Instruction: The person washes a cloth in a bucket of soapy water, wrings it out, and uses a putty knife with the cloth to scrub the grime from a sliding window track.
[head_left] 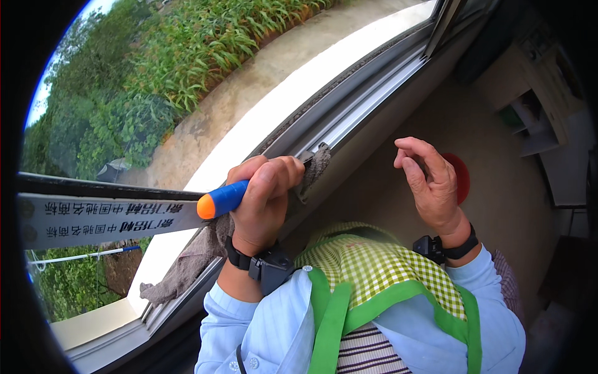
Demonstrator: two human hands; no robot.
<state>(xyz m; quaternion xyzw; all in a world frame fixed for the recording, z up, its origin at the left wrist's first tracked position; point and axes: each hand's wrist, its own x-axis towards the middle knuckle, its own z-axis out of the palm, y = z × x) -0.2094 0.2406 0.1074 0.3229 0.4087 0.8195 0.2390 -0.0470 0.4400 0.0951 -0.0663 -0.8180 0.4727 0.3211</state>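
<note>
My left hand (265, 187) is closed round the blue handle (232, 197) of a tool with an orange butt end. The tool's other end is hidden by a bunched grey cloth (319, 163) at the window track (349, 126). More grey cloth (190, 268) hangs over the sill below my wrist; I cannot tell whether both parts are one piece. To the right, my right hand (433, 184) is raised in the air with its fingers loosely bent and the thumb apart. Nothing is in it.
A window sash (106, 218) with a printed strip crosses at the left. Beyond the white outer ledge (299, 90) lie a concrete path and green plants. A round red object (459, 177) is partly behind my right hand. Shelving (529, 118) stands at the far right.
</note>
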